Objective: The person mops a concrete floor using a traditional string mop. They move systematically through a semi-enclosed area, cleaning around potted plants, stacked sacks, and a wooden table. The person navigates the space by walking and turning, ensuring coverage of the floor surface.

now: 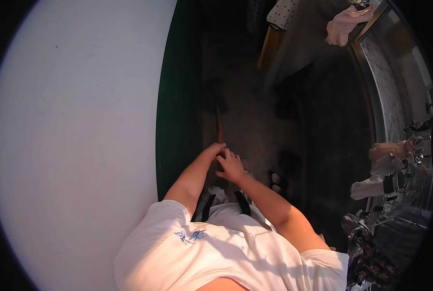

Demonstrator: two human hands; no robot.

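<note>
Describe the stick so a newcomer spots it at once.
Find the big pale wall, then the dark green band beside it. Right of that, the stick runs up the picture from the left hand, the only thin orange-brown line against the dark floor.

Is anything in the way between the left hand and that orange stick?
Nothing that I can see: the left hand is right at the near visible end of the orange stick. The right hand is close beside.

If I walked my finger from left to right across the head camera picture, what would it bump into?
White wall → green wall band → brown stick that meets the left hand → footwear on the floor → grey sock.
</note>
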